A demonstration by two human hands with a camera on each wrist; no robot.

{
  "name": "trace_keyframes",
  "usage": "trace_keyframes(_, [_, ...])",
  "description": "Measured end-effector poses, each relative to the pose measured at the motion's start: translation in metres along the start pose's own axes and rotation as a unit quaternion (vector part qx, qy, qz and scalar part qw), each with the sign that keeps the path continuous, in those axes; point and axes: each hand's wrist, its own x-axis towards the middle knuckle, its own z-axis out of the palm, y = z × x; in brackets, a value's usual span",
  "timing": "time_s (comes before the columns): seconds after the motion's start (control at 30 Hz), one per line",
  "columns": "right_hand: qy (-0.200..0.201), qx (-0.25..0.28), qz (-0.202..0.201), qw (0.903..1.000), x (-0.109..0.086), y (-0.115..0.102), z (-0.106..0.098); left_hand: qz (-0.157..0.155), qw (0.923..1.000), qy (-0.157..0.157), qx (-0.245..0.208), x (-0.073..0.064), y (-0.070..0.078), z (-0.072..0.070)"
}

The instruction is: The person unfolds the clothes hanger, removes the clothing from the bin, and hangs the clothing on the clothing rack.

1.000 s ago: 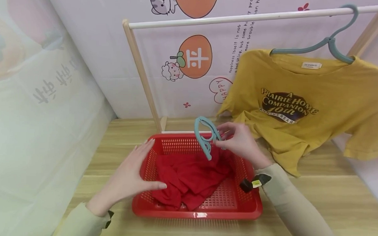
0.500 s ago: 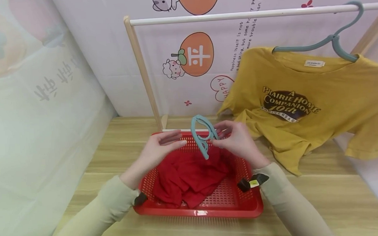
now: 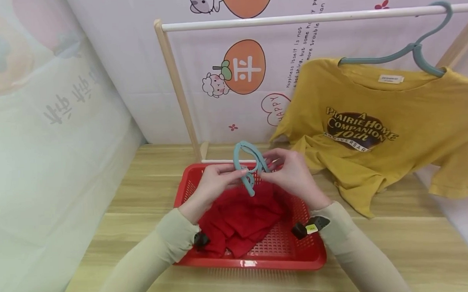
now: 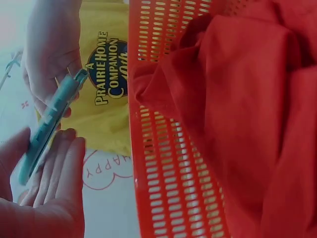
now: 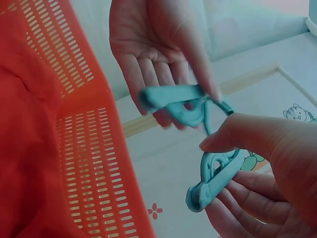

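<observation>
Both hands meet at a folded teal clothes hanger [image 3: 237, 156], held above the far part of a red basket [image 3: 284, 264]. My right hand [image 3: 293, 176] pinches its right arm between thumb and fingers. From the other side my left hand [image 3: 214, 183] grips the left arm, thumb in front and fingers behind. In the right wrist view the hanger [image 5: 171, 95] shows both arms folded together, with a thumb on each. The left wrist view gives the hanger [image 4: 52, 116] edge-on. Crumpled red cloth [image 3: 244, 223] lies in the basket below the hands.
A rack with a white rail [image 3: 291, 19] and wooden posts [image 3: 178, 88] stands behind the basket. At right a yellow T-shirt [image 3: 356, 94] hangs from it on another teal hanger [image 3: 385, 58], its hem reaching the wooden tabletop [image 3: 131, 201]. Printed sheets [image 3: 154, 80] line the back and left.
My left hand has come from the basket's left rim, up and right, to grip the hanger. The right hand has kept hold of it, shifting slightly left.
</observation>
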Motion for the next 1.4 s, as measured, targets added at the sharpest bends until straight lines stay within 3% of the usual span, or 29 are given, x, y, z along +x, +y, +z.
trace_keyframes(0.27, [-0.019, 0.010, -0.011, 0.9997, -0.002, 0.001, -0.004, -0.009, 0.9998, 0.013, -0.011, 0.004, -0.007, 0.003])
trace_keyframes(0.5, [-0.026, 0.011, -0.090, 0.9955, -0.002, 0.008, -0.012, -0.024, 0.9986, 0.012, -0.046, 0.005, -0.009, 0.000])
trace_keyframes(0.83, [-0.083, -0.054, -0.209, 0.9728, -0.006, 0.016, -0.017, -0.036, 0.9982, -0.009, -0.046, 0.007, -0.008, -0.005])
trace_keyframes(1.03, [-0.047, -0.067, -0.288, 0.9540, -0.009, 0.020, -0.013, -0.030, 0.9994, -0.015, -0.001, 0.008, -0.004, -0.007])
trace_keyframes(1.13, [-0.005, -0.058, -0.289, 0.9556, -0.009, 0.022, -0.012, -0.015, 0.9995, -0.022, 0.015, 0.007, -0.002, -0.008])
trace_keyframes(1.23, [0.022, -0.036, -0.258, 0.9651, -0.007, 0.024, -0.013, 0.005, 0.9991, -0.032, 0.027, 0.004, 0.000, -0.010])
trace_keyframes(1.4, [0.014, -0.009, -0.186, 0.9824, -0.006, 0.025, -0.016, 0.058, 0.9916, -0.031, 0.111, 0.003, 0.003, -0.014])
